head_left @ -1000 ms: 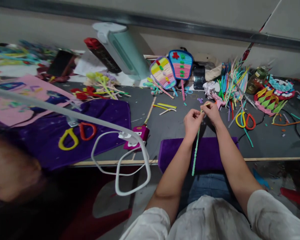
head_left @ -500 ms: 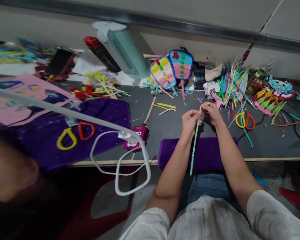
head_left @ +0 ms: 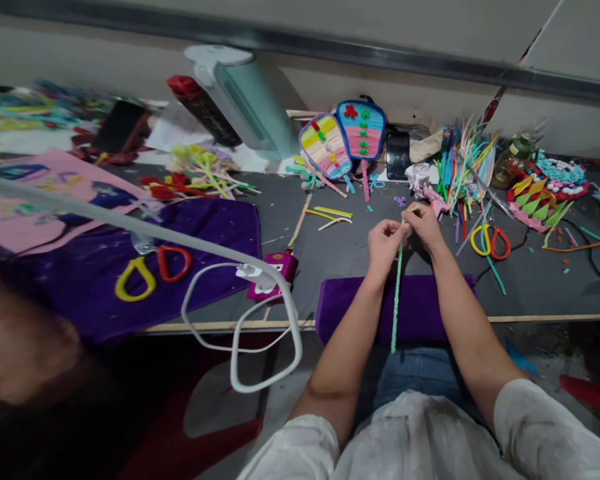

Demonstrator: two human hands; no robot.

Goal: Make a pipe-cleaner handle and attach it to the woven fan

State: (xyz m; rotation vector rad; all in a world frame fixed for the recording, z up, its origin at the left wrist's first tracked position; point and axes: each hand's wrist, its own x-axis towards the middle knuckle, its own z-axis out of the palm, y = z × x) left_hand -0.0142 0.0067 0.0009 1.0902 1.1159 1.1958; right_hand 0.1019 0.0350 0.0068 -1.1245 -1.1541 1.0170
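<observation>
Mint green pipe cleaner (head_left: 395,300) pinched in both hands, purple cloth (head_left: 420,308) underneath, yellow-and-red scissors (head_left: 491,241) just right.

count: 2 scissors, one at (head_left: 153,270) and one at (head_left: 491,241); 2 striped paddle fans (head_left: 344,140); 2 purple cloths, at (head_left: 130,267) and (head_left: 415,308); 1 pink glue gun (head_left: 275,272).

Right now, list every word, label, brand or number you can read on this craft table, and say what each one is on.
No text can be read.
Pink sheet: dark blue shapes that may be letters, too blurred to read.
Black bottle with the red cap: no legible label.
Amber bottle: too small to tell.
Two paddle fans: stripes and flowers only, no words.
The left hand and right hand hold a green pipe cleaner, unmarked.
</observation>
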